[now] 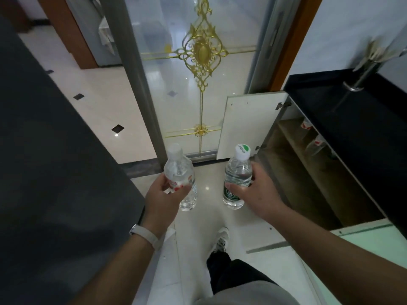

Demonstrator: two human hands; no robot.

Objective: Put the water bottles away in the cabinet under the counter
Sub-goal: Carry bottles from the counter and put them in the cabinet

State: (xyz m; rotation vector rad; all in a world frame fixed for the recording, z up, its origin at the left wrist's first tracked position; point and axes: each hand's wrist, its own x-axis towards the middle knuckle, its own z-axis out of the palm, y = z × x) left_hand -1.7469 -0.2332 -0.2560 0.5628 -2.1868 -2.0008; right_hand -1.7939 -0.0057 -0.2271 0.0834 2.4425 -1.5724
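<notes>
While both arms are reaching fwd, left hand (pixel 161 195) is gripping red-label bottle (pixel 181 179), right hand (pixel 256 190) is gripping green-label bottle (pixel 237 175), both upright, held off floor. Open cabinet (pixel 308 172) is sitting just right of green-label bottle, under black counter (pixel 352 119); its door (pixel 248 126) is standing wide behind that bottle.
</notes>
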